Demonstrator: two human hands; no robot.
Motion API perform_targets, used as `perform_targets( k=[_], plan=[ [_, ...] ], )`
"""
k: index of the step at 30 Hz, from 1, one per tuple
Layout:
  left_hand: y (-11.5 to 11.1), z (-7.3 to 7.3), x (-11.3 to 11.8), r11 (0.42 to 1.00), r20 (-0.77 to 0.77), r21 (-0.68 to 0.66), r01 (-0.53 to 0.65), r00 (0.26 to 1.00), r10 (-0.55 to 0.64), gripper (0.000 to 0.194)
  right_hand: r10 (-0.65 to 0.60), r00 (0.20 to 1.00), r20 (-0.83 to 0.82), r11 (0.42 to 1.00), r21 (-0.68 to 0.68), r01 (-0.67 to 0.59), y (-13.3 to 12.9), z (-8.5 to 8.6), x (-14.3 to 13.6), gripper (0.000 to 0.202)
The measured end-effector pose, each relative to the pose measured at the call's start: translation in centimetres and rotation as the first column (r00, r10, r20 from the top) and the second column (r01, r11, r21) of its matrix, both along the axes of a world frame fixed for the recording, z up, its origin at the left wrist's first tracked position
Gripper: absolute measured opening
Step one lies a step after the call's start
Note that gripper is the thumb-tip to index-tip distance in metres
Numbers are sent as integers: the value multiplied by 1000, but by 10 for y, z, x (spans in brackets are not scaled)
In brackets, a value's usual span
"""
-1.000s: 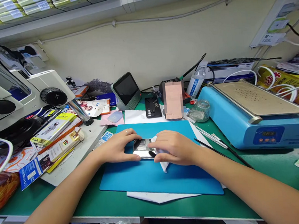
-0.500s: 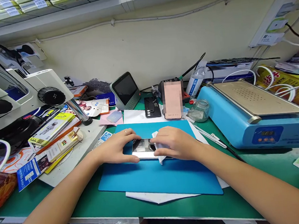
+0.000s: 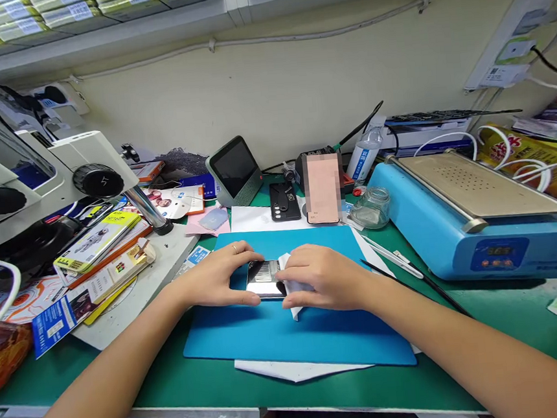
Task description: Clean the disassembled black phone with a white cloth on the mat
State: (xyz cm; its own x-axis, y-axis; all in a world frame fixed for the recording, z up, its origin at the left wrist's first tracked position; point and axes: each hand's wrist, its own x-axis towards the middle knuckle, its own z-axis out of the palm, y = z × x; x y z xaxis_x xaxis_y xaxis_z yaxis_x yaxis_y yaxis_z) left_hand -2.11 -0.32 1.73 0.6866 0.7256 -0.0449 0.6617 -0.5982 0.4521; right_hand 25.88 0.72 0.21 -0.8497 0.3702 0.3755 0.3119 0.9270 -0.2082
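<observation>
A dark, glossy phone-like panel lies flat on the blue mat, with light reflected in its surface. My left hand rests at its left end, thumb and fingers spread along the two long edges. In my right hand is a white cloth or tissue, pressed on the panel's right part. The fingers and the cloth hide that end of the panel.
Behind the mat stand a pink-screened phone, a black phone case, a glass jar and a small display. A blue heating machine is at right, a microscope arm at left. White tweezers lie right of the mat.
My right hand has shifted slightly down and left with the cloth, whose loose end now hangs lower over the panel's near edge. My left hand has stayed in place.
</observation>
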Motion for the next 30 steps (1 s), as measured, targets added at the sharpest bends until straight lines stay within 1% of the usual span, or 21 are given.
perform_targets(
  k=[5, 10, 15, 20, 24, 30],
  plan=[
    [0, -1, -1, 1000, -15, 0, -19, 1000, 19, 77, -44, 999, -7, 999, 29, 44, 0, 1, 0, 45],
    [0, -1, 0, 1000, 3, 9, -7, 1000, 7, 76, 15, 1000, -3, 1000, 14, -15, -1, 1, 0, 46],
    [1, -1, -1, 1000, -19, 6, -10, 1000, 10, 76, -55, 998, -7, 998, 32, 55, 2, 1, 3, 43],
    [0, -1, -1, 1000, -4, 13, -2, 1000, 3, 76, 12, 1000, 5, 1000, 25, -12, -2, -1, -1, 44],
    [0, 0, 0, 1000, -18, 12, -18, 1000, 18, 74, -37, 999, -10, 999, 25, 37, 0, -1, 1, 42],
    [1, -1, -1, 1000, -5, 2, 1, 1000, -1, 73, -14, 1000, -24, 1000, 19, 14, 1, 0, 0, 38]
  ],
)
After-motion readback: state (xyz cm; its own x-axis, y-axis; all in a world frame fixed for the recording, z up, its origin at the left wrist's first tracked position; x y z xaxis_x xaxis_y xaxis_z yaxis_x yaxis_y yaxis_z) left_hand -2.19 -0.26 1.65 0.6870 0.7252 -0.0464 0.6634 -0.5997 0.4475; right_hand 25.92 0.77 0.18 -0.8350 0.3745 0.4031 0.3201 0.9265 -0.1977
